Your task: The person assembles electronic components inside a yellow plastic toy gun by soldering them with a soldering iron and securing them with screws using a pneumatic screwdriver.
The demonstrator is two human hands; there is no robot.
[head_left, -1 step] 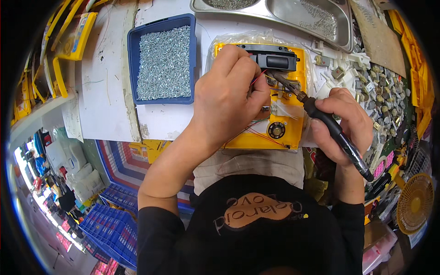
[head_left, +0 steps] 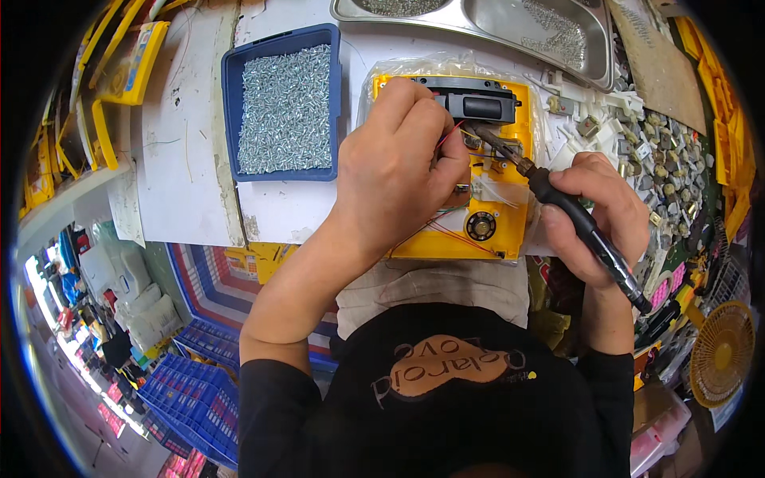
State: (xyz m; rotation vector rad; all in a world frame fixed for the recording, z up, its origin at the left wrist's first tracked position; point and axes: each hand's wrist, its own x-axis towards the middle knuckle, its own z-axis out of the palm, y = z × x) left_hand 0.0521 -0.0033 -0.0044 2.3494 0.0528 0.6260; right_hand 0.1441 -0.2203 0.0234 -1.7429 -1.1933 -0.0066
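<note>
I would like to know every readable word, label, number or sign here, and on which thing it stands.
Black shirt: lettering across a tan patch, readable, but I leave it uncopied.
Black-handled tool in the right hand: pale marks, too small to read.
Yellow part, upper left: printed marks, too small to read.
Blue boxes, lower left: marks too blurred to read.
</note>
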